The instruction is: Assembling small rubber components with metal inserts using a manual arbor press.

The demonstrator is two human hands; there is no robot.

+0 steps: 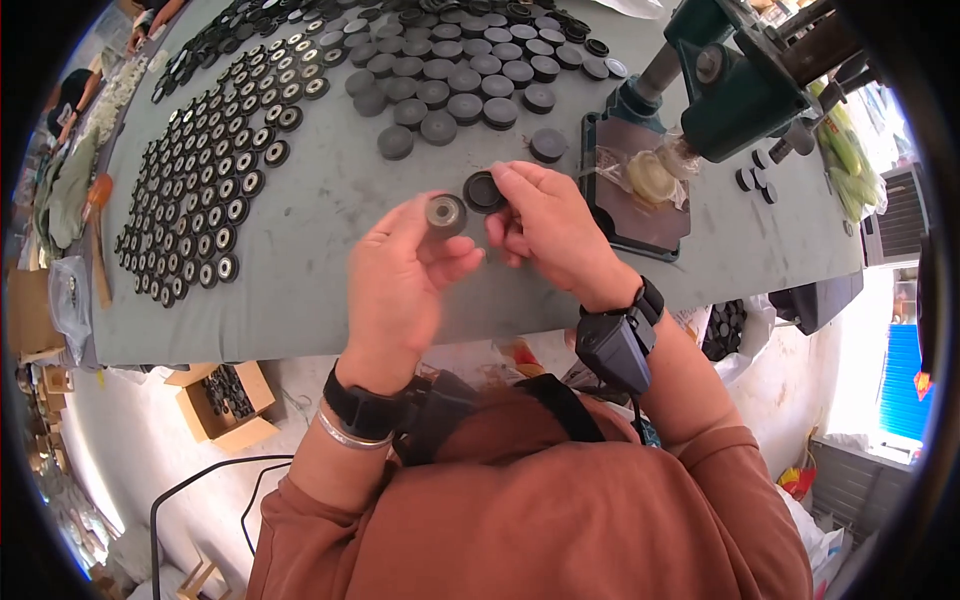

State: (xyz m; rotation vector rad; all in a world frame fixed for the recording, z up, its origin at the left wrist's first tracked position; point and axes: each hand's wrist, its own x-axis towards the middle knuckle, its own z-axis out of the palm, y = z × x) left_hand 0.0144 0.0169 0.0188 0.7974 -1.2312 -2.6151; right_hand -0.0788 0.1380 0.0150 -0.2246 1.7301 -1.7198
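Over the front part of the table, my left hand (395, 275) grips a small black wheel (445, 211) with a pale metal ring at its centre; the hand is a little blurred. Close beside it, my right hand (560, 225) pinches a round black cap (484, 191), its hollow side showing. The two parts are near each other, with a narrow gap between them. Just beyond my right hand a single grey-black disc (548, 145) lies on the table (310, 270).
A green hand press (740, 105) with a plastic-wrapped head stands at the right. Rows of black wheels with metal centres (200, 190) cover the left; dark discs (465, 80) crowd the back. An orange-headed mallet (100, 192) lies at the left edge. A cardboard box (232, 425) sits on the floor.
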